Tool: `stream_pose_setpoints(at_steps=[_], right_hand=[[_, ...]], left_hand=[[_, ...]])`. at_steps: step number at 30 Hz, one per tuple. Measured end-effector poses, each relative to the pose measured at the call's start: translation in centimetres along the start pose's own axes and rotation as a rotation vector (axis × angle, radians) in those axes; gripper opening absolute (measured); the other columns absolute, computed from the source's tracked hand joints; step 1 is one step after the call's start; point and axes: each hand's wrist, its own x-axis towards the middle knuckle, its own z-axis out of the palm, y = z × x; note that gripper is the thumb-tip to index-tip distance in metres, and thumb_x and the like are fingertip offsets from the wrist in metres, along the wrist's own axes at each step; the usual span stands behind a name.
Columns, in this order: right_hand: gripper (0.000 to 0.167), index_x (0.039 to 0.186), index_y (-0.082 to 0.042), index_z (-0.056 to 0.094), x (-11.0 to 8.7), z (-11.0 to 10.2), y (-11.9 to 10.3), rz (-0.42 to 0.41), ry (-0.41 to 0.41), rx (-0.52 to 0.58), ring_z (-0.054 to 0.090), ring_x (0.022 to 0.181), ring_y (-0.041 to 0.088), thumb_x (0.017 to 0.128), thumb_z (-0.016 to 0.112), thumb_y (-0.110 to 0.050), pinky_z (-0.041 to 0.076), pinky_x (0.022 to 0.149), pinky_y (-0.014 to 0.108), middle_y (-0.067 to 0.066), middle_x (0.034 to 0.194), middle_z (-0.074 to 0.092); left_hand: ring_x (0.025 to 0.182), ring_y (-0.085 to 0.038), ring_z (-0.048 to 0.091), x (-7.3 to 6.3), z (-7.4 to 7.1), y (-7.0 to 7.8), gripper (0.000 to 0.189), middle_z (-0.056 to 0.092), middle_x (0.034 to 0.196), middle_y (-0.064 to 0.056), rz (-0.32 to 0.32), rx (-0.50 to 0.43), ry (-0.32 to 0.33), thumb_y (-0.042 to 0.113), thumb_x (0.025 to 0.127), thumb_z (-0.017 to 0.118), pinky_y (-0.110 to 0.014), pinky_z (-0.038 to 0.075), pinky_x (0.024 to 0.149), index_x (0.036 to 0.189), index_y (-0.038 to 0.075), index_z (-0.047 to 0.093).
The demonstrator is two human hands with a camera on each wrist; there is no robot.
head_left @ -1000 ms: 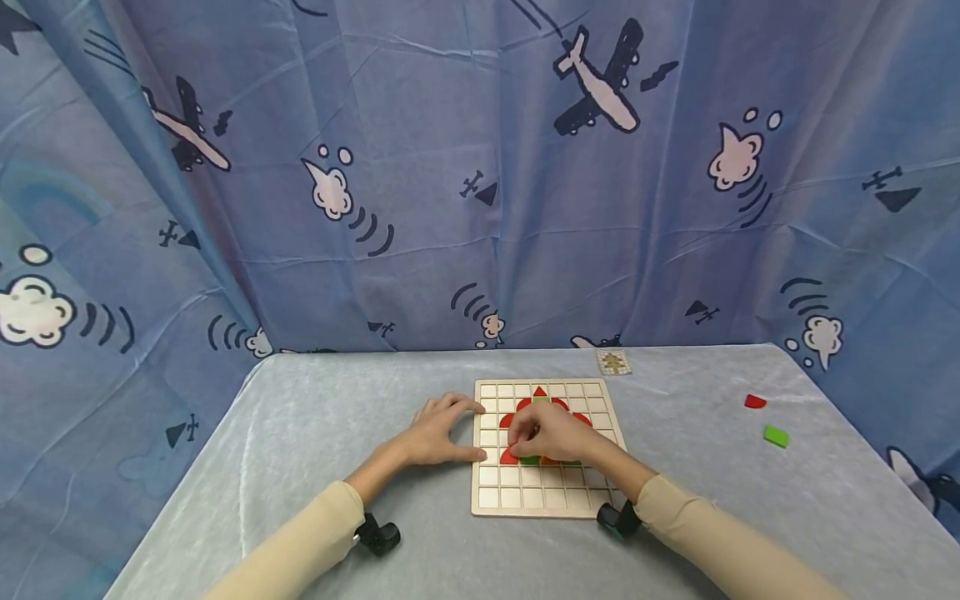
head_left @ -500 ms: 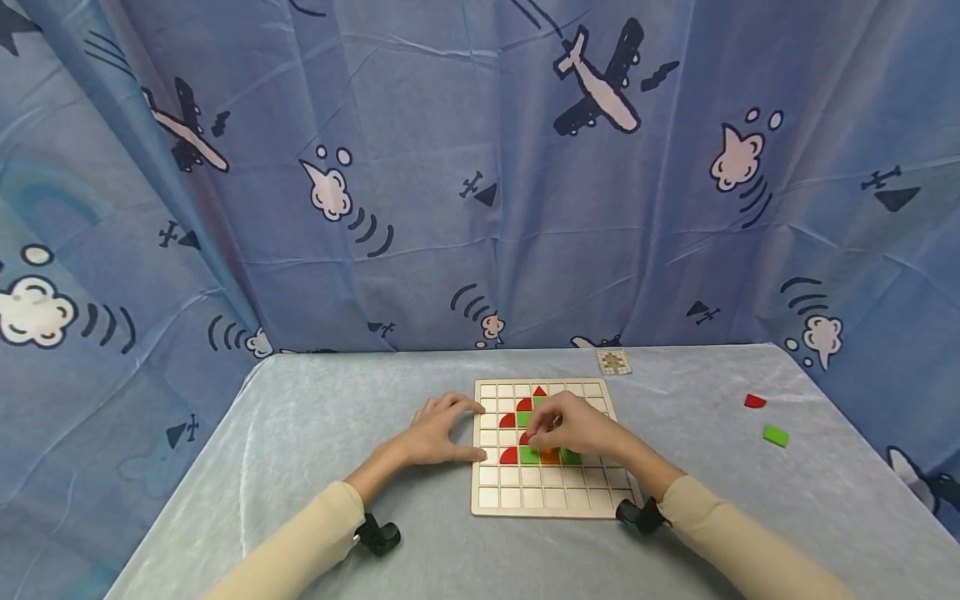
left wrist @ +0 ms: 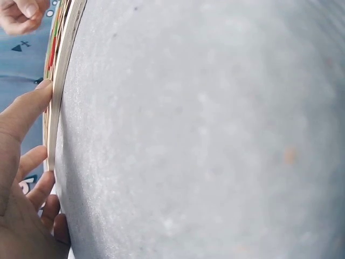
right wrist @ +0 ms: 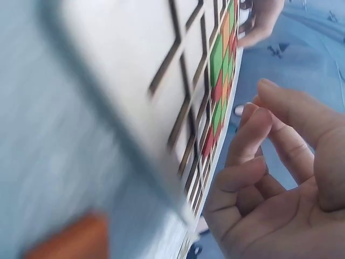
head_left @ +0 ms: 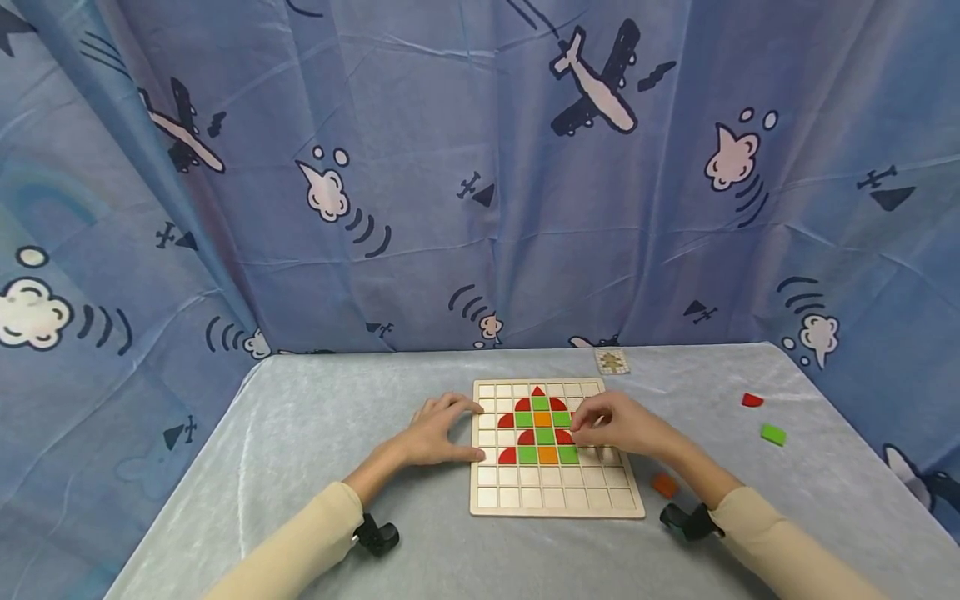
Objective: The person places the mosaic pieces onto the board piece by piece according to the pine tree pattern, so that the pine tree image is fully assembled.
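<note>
A pale wooden grid board (head_left: 517, 498) lies flat on the table, bearing red, green and orange tiles in a tree-like pattern. At its left edge, my left hand (head_left: 435, 433) rests with thumb and fingers spread, their tips touching the rim; the left wrist view shows the thumb (left wrist: 35, 102) on that edge. Over the board's right side is my right hand (head_left: 626, 423), its fingers loosely bent. In the right wrist view, no tile shows between its thumb and fingers (right wrist: 256, 127). A red quarter-round tile (head_left: 564, 437) sits just left of its fingertips. Some cells behind this hand are hidden.
An orange tile (head_left: 664, 485) lies right of the board, close to my right wrist. Farther right are a red tile (head_left: 752, 401) and a green tile (head_left: 773, 434). Behind the board lies a small pattern card (head_left: 612, 361). A blue printed curtain (head_left: 420, 167) hangs behind the table.
My right hand has moved right across the board, uncovering the tiles in the middle. The orange tile beside the board has come into view. My left hand has stayed at the left edge.
</note>
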Motion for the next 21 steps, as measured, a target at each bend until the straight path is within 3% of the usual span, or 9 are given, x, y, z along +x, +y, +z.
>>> stream_pose_setpoints(at_steps=[9,15,21], right_hand=[[0.020,0.103,-0.008,0.072,-3.1,-3.4,2.8,0.103,0.061,-0.044,0.057,0.081,0.012,0.089,0.073,-0.022,0.048,0.067,0.024,0.005,0.096,0.071],[0.027,0.109,-0.004,0.070,-5.2,-5.5,4.4,0.154,0.093,-0.031,0.060,0.080,0.012,0.091,0.071,-0.023,0.051,0.069,0.028,0.010,0.101,0.069],[0.034,0.115,-0.005,0.068,-7.3,-7.2,5.7,0.222,0.173,-0.072,0.063,0.081,0.014,0.091,0.071,-0.029,0.052,0.069,0.030,0.011,0.105,0.069]], left_hand=[[0.131,-0.029,0.040,-0.1,0.1,0.2,0.069,0.045,0.148,-0.001,0.001,0.008,0.007,0.055,0.078,0.077,-0.057,0.031,0.109,0.137,0.028,0.053],[0.127,-0.029,0.041,-0.2,0.3,0.3,0.068,0.045,0.146,0.000,0.001,0.017,0.017,0.054,0.078,0.077,-0.056,0.033,0.107,0.136,0.029,0.054],[0.124,-0.027,0.042,-0.3,0.5,0.4,0.067,0.046,0.145,0.000,-0.001,0.022,0.021,0.054,0.078,0.077,-0.054,0.035,0.105,0.136,0.029,0.054]])
